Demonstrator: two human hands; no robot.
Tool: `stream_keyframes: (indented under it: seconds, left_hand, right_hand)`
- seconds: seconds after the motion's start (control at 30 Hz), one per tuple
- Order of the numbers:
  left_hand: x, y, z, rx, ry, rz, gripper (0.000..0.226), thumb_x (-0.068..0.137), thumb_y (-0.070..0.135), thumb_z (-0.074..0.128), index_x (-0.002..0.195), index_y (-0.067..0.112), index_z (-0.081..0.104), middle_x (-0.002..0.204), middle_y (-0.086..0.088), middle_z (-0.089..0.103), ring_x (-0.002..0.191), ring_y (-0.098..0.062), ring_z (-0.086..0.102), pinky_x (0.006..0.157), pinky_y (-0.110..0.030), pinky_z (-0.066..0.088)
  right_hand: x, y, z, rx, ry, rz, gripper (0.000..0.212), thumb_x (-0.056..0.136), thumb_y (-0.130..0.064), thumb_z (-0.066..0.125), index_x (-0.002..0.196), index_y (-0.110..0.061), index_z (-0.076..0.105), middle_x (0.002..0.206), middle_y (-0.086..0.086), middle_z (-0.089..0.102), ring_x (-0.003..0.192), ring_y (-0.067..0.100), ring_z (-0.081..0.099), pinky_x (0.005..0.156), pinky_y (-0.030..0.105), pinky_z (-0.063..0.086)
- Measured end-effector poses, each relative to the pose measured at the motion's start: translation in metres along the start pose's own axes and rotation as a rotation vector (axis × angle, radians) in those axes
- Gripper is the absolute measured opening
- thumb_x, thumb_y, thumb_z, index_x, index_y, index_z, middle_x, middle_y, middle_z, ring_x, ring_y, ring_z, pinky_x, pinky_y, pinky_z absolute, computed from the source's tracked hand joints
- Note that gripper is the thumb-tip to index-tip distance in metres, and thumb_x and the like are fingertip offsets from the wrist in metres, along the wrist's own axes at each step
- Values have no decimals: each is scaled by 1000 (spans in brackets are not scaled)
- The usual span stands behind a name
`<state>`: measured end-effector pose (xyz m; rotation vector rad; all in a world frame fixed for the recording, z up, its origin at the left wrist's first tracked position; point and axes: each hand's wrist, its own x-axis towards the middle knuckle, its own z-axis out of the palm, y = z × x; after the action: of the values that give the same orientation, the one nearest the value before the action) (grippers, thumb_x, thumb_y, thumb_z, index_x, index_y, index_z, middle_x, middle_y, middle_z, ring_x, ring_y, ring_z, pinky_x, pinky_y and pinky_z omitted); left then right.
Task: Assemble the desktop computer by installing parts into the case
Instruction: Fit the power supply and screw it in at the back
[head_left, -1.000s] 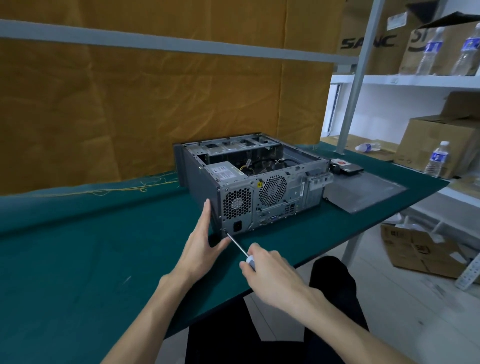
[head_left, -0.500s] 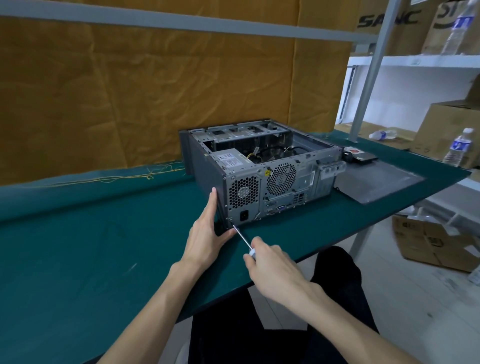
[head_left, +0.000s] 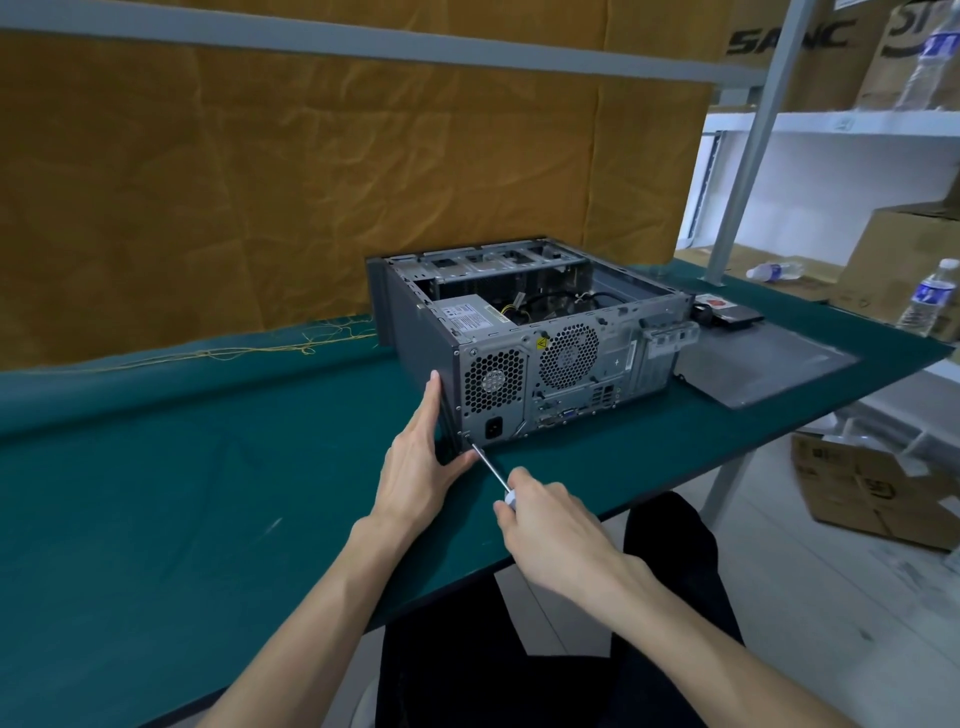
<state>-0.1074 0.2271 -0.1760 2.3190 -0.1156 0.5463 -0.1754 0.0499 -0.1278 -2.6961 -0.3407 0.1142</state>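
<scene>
1. Since the earlier frames almost nothing has moved: our two hands stay at the same rear corner of the case, and only our head has shifted a little, so the case sits slightly more to the right in the view.
2. We see the computer case (head_left: 524, 332) lying on its side on the green table (head_left: 182, 493), with the open side up and the rear panel facing us.
3. Our left hand (head_left: 418, 467) rests against the left rear corner of the case; the fingers are straight and flat along the dark side wall, and the thumb reaches toward the bottom corner.
4. Our right hand (head_left: 550, 525) is curled around the handle of a screwdriver (head_left: 493, 470), and only the white end of the handle shows between the fingers.
5. The metal shaft goes up and to the left, and its tip touches a screw (head_left: 466, 434) at the lower left corner of the rear panel, just beside the power socket (head_left: 494, 428).
6. Inside the case the power supply (head_left: 470, 317) is seated at the rear left, with cables behind it.
7. To the right of the case a flat grey side panel (head_left: 763, 364) lies on the table, and a small dark drive (head_left: 727, 314) lies just behind it.
8. On the shelves at the right stand cardboard boxes (head_left: 893, 260) and water bottles (head_left: 930, 299).
</scene>
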Motion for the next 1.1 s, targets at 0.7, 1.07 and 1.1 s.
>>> stream_keyframes:
  seconds: [0.7, 1.07, 1.1]
  left_hand:
    - [-4, 2, 0, 34, 47, 19, 110, 85, 29, 82, 162, 40, 3, 155, 0, 48, 134, -30, 53, 94, -36, 49]
    - [-6, 3, -2, -5, 3, 20, 107, 87, 26, 80, 163, 37, 5, 155, 3, 49, 128, -26, 56, 88, -27, 46]
    - [-8, 5, -5, -19, -4, 28, 104, 88, 24, 79, 163, 35, 8, 159, 3, 42, 138, -21, 48, 100, -28, 44]
  right_hand:
    - [24, -4, -11, 413, -284, 193, 25, 105, -36, 50, 102, -11, 53, 57, 6, 51, 45, 20, 51, 45, 31, 47]
    - [18, -2, -11, 619, -321, 180, 20, 105, -30, 52, 100, -10, 49, 70, 6, 46, 40, 12, 45, 44, 28, 40]
    - [16, 0, -13, 612, -316, 165, 18, 105, -29, 53, 98, -13, 48, 76, 7, 48, 42, 12, 46, 44, 28, 40]
